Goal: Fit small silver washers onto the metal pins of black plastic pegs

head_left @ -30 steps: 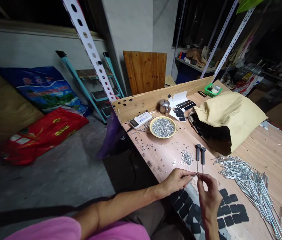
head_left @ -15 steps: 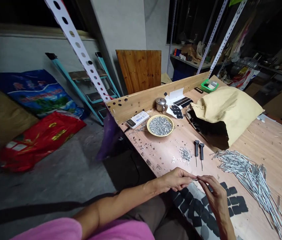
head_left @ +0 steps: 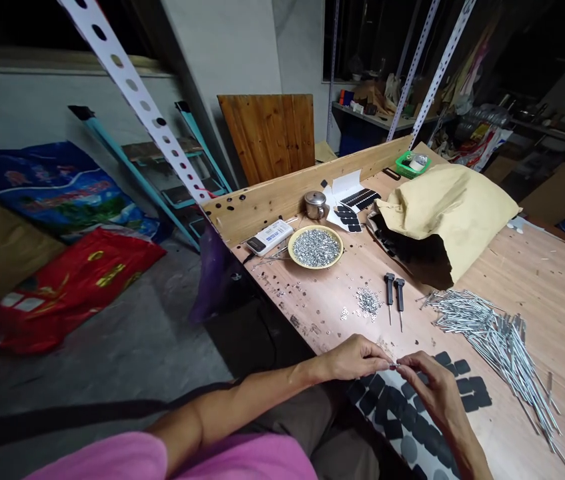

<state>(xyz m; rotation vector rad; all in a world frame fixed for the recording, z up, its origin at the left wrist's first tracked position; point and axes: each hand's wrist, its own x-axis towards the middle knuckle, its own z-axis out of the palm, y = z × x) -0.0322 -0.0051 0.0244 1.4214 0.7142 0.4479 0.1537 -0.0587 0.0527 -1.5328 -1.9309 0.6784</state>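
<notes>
The left hand [head_left: 355,359] and right hand [head_left: 435,383] pinch a tiny metal piece [head_left: 394,365] over the bench [head_left: 537,267], where a yellow bowl [head_left: 312,267] holds small metal parts [head_left: 316,247] beyond them, near an open paper sack [head_left: 462,207].

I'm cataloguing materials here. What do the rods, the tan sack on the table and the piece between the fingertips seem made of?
Rods: bright metal, perhaps plated steel, from silvery glints. Tan sack: probably matte paper, given its stiff creases. Pinched piece: possibly glinting metal, too small to confirm.
</notes>
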